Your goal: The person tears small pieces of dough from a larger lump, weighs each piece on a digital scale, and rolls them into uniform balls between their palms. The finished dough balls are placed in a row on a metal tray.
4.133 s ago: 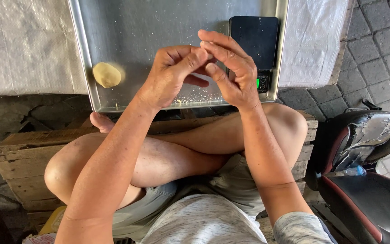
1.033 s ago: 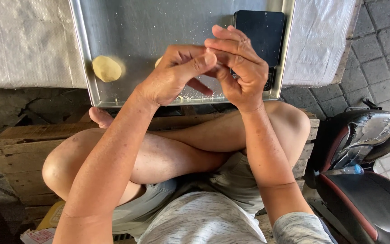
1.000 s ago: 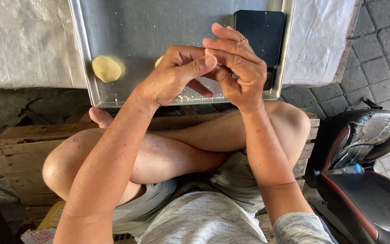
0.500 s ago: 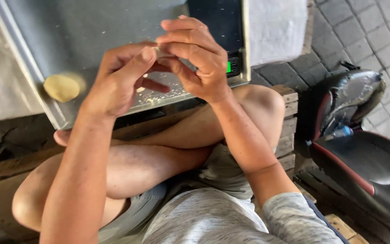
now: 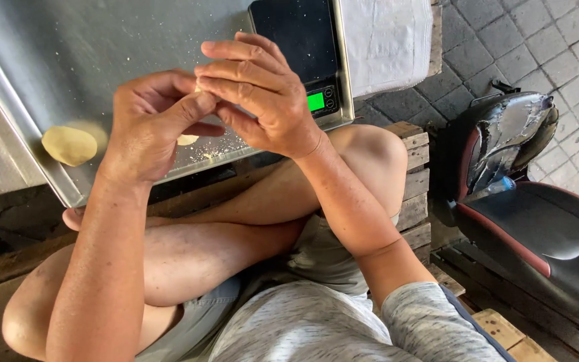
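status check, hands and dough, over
Left hand and right hand pinched together on a small dough piece, mostly hidden. Dough ball on the tray, apart. Scale behind the right hand, nothing blocking.

I see grey paving blocks point(image 5: 504, 47), a weathered wooden pallet point(image 5: 413, 181) and a parked scooter point(image 5: 537, 221) in daylight.

pale yellow dough ball point(image 5: 69, 145), grey metal tray point(image 5: 102, 47), black scale point(image 5: 299, 40)
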